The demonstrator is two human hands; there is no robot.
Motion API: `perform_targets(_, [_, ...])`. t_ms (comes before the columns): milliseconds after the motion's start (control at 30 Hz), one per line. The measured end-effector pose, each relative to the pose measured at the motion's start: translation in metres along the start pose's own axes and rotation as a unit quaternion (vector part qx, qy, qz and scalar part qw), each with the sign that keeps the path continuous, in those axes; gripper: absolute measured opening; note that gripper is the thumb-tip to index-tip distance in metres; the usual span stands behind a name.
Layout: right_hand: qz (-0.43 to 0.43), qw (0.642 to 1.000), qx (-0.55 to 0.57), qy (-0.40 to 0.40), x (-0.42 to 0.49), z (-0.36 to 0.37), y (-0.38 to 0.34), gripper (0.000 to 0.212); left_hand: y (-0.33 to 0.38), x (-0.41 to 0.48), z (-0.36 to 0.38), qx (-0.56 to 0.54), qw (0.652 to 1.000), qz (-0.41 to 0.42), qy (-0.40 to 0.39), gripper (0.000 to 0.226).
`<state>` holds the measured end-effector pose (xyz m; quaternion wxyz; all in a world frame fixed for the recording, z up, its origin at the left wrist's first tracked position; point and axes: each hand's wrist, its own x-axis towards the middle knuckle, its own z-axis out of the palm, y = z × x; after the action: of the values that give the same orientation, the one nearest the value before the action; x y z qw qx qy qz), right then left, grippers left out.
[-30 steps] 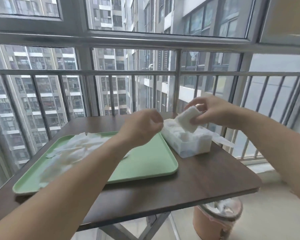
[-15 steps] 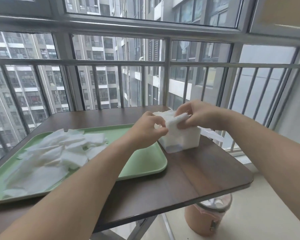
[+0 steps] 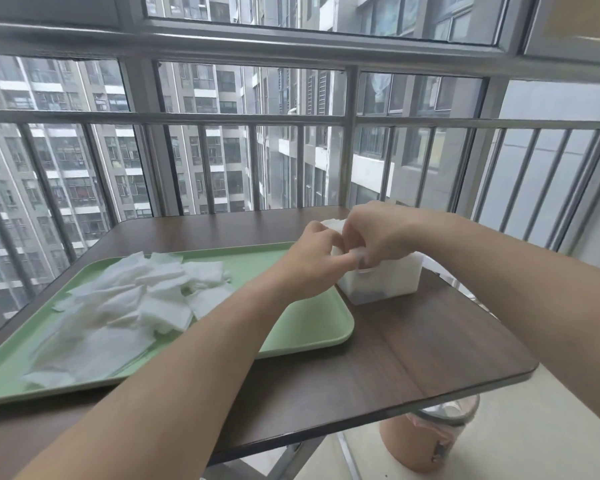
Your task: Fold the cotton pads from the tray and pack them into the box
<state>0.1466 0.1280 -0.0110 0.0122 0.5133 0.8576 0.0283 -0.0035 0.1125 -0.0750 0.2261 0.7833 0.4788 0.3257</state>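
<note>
Left hand [image 3: 314, 261] and right hand [image 3: 378, 233] both pinching a folded cotton pad [image 3: 335, 225], over the white box [image 3: 385, 284] — green tray [image 3: 309, 327] of loose pads [image 3: 136, 299] just beside, dark desk [image 3: 430, 344] beneath.

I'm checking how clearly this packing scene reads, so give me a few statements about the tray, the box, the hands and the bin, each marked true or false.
1. Loose cotton pads lie on the green tray. True.
2. The box stands on the tray. False: it stands on the table, just right of the tray.
3. The left hand and the right hand pinch a folded pad at the top of the box. True.
4. The bin stands on the table. False: it is on the floor, below the table's right corner.
</note>
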Motion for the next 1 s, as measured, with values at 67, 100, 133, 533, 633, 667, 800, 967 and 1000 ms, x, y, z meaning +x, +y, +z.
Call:
perform_targets(67, [0.0, 0.999, 0.015, 0.029, -0.001, -0.001, 0.004, 0.026, -0.001, 0.001, 0.0, 0.004, 1.0, -0.001, 0.002, 0.015])
perform_targets(100, [-0.001, 0.999, 0.021, 0.043, -0.002, 0.0, 0.006, 0.029, -0.001, 0.001, 0.001, 0.007, 1.0, -0.001, 0.001, 0.016])
perform_targets(133, [-0.001, 0.998, 0.024, 0.052, -0.002, 0.0, 0.008, 0.031, -0.002, 0.002, 0.001, 0.009, 1.0, -0.002, 0.001, 0.017])
perform_targets(533, [-0.02, 0.994, 0.081, 0.067, -0.018, -0.009, 0.004, 0.012, 0.004, -0.003, -0.004, 0.013, 0.998, 0.023, 0.054, 0.013])
perform_targets(633, [-0.014, 0.985, 0.101, 0.137, -0.017, -0.014, -0.008, 0.012, 0.013, -0.002, -0.017, -0.001, 0.994, 0.006, 0.11, 0.023])
perform_targets(667, [-0.015, 0.98, 0.112, 0.165, -0.014, -0.015, -0.015, 0.014, 0.016, -0.001, -0.024, -0.015, 0.992, -0.013, 0.121, 0.026])
perform_targets(800, [-0.024, 0.958, 0.183, 0.221, 0.008, -0.018, -0.05, 0.016, 0.022, -0.003, -0.062, -0.027, 0.987, -0.099, 0.125, 0.026])
perform_targets(967, [-0.066, 0.925, 0.318, 0.198, 0.046, -0.002, -0.096, 0.011, -0.004, -0.03, -0.112, 0.065, 0.98, -0.148, 0.119, 0.023])
perform_targets(1000, [-0.077, 0.922, 0.333, 0.184, 0.054, 0.002, -0.106, 0.012, -0.015, -0.038, -0.122, 0.075, 0.976, -0.16, 0.127, 0.023])
